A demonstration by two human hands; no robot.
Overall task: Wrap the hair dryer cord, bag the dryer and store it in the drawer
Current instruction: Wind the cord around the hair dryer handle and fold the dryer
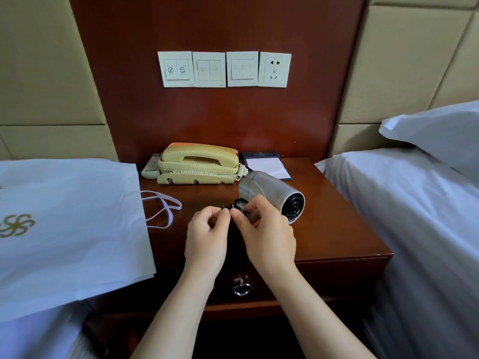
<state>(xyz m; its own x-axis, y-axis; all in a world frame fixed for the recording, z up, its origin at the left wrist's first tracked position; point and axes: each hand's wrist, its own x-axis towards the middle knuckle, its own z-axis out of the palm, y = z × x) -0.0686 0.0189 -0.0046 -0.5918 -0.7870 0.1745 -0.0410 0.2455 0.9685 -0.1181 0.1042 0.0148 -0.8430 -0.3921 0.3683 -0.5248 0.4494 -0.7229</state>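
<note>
A silver hair dryer [272, 193] is held above the wooden nightstand [337, 229], its black nozzle facing right and toward me. Its black cord [239, 204] is bunched at the handle, mostly hidden between my hands. My left hand [207, 239] pinches the cord with curled fingers. My right hand [267, 234] grips the handle and cord just below the dryer body. A white cloth bag [64, 224] with a gold emblem lies on the left bed, its white drawstring [166, 208] trailing onto the nightstand. The drawer [324, 275] below is closed, with a metal knob [242, 287].
A cream telephone [199, 161] and a remote [151, 165] stand at the back of the nightstand, with a notepad [267, 164] to their right. Wall switches and a socket [274, 69] sit above. Beds with white linen flank both sides; a pillow [435, 130] lies at right.
</note>
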